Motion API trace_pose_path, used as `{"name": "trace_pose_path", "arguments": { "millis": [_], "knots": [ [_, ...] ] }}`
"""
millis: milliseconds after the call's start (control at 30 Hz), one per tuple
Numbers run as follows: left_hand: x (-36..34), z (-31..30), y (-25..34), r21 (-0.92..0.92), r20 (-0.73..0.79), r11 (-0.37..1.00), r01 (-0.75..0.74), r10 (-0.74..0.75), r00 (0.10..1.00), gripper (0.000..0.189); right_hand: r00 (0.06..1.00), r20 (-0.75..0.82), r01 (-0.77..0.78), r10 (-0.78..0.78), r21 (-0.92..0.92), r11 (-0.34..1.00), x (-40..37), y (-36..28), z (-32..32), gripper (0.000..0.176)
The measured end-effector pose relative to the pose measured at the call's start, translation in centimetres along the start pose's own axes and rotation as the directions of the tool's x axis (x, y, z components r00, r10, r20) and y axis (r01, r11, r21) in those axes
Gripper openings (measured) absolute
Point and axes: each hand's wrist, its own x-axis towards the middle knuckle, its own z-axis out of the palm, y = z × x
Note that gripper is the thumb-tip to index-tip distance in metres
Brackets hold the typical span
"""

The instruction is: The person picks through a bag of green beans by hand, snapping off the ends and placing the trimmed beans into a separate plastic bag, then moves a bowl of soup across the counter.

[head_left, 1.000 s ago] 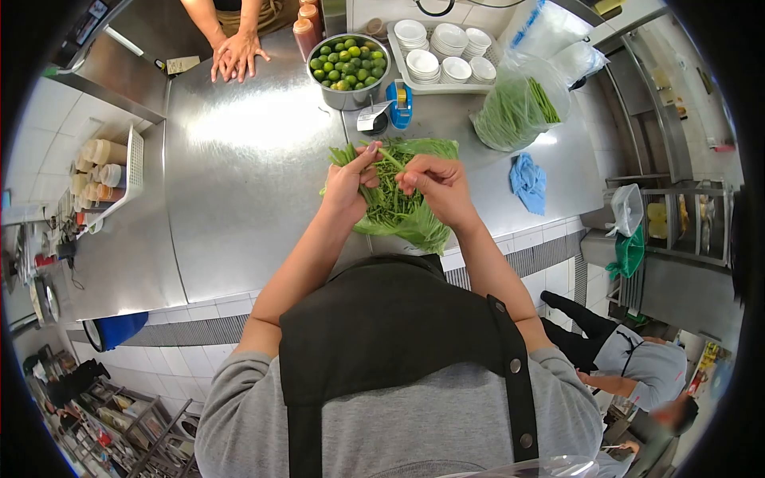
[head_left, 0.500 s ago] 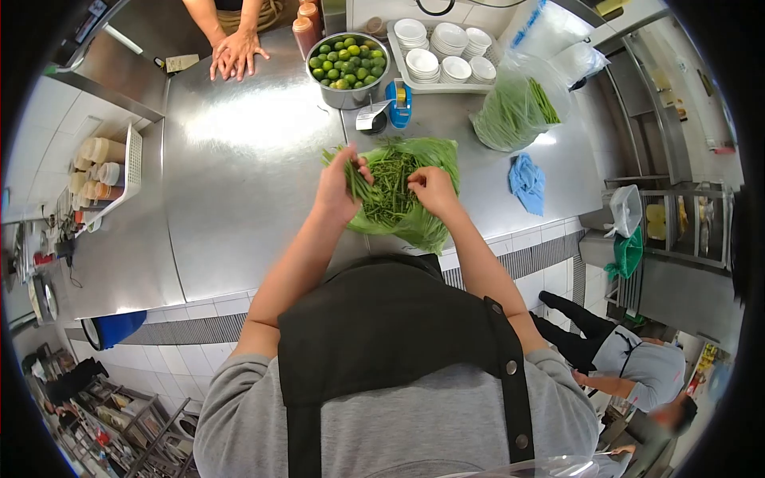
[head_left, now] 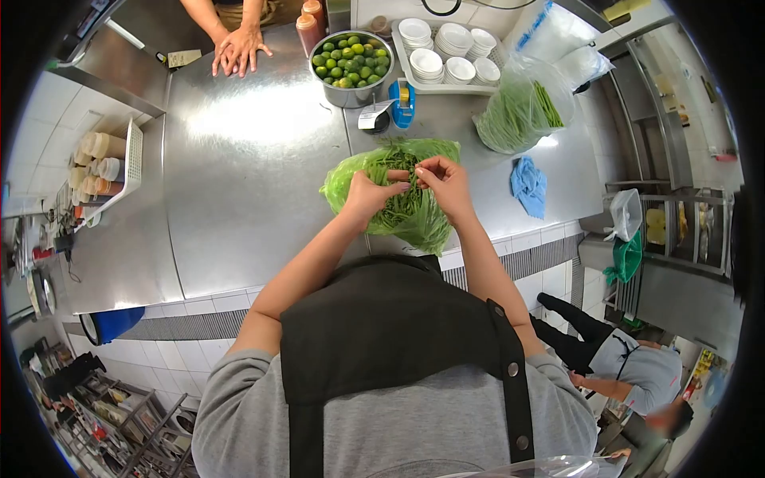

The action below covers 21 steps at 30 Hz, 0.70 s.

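Note:
A light-green plastic bag (head_left: 339, 182) lies opened out on the steel counter, with a heap of thin green bean pieces (head_left: 394, 211) on it. My left hand (head_left: 370, 193) is over the left side of the heap, its thumb and fingers stretched to the right and apart, with greens showing between them. Facing it, my right hand (head_left: 446, 187) pinches its thumb and fingertips together close to the left fingertips. Whatever lies in that pinch is too small to make out.
Beyond the bag stand a pot of green limes (head_left: 351, 92), a blue tape dispenser (head_left: 402, 103) and a tray of white dishes (head_left: 458, 86). To the right are a clear bag of long greens (head_left: 518, 119) and a blue cloth (head_left: 528, 187). Another person's hands (head_left: 237, 52) rest on the far edge.
My left hand has moved right and down from the bag's left edge to over the heap, and the bunch of greens it held no longer shows. My right hand has shifted slightly, fingertips pinched.

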Motion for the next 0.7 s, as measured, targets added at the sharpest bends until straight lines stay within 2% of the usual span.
{"name": "trace_pose_path", "arguments": {
  "millis": [33,100,133,233,300,400,500,533,600,633,700],
  "knots": [
    [-0.1,0.4,0.4,-0.003,0.041,0.999,-0.034,0.034,0.999,0.020,0.999,0.016,0.030,-0.030,0.005,1.000,-0.4,-1.2,0.2,0.006],
    [0.8,0.9,-0.4,0.081,0.025,0.982,-0.169,0.167,0.986,0.020,0.995,0.046,0.090,-0.091,0.015,0.996,-1.1,-3.2,0.6,0.006],
    [1.1,1.1,-0.7,0.124,0.020,0.964,-0.235,0.234,0.972,0.019,0.987,0.007,0.163,-0.163,-0.058,0.985,-1.1,-3.3,0.5,0.006],
    [0.6,1.3,1.1,0.322,0.002,0.909,-0.264,0.278,0.961,0.021,0.925,-0.056,0.344,-0.375,-0.291,0.893,-0.8,-3.6,0.7,0.006],
    [1.4,0.8,0.5,0.310,0.004,0.912,-0.268,0.281,0.960,0.020,0.863,-0.054,0.427,-0.502,-0.453,0.782,-0.9,-3.8,0.9,0.007],
    [2.7,0.2,-1.0,0.220,0.012,0.927,-0.305,0.310,0.951,0.020,0.775,-0.135,0.474,-0.617,-0.521,0.710,-0.5,-3.0,1.9,0.006],
    [2.1,-0.2,-0.6,0.069,-0.013,0.937,-0.342,0.343,0.939,0.020,0.759,-0.241,0.393,-0.604,-0.570,0.721,1.1,-0.7,0.1,0.010],
    [1.7,-0.5,0.1,0.018,-0.029,0.936,-0.352,0.352,0.935,0.019,0.850,-0.138,0.325,-0.509,-0.622,0.712,1.1,-0.7,-0.8,0.012],
    [1.0,-1.3,1.8,-0.055,-0.112,0.961,-0.271,0.264,0.958,0.019,0.966,0.044,0.205,-0.256,-0.731,0.651,0.8,-0.9,-2.3,0.015],
    [0.8,-1.5,2.3,-0.095,-0.147,0.968,-0.231,0.215,0.965,0.019,0.985,0.135,0.173,-0.109,-0.721,0.671,0.6,-0.9,-2.3,0.015],
    [0.9,-1.7,2.5,-0.192,-0.190,0.932,-0.308,0.272,0.943,0.019,0.934,0.307,0.100,0.181,-0.714,0.692,-0.1,-1.5,-2.4,0.015]
  ]
}}
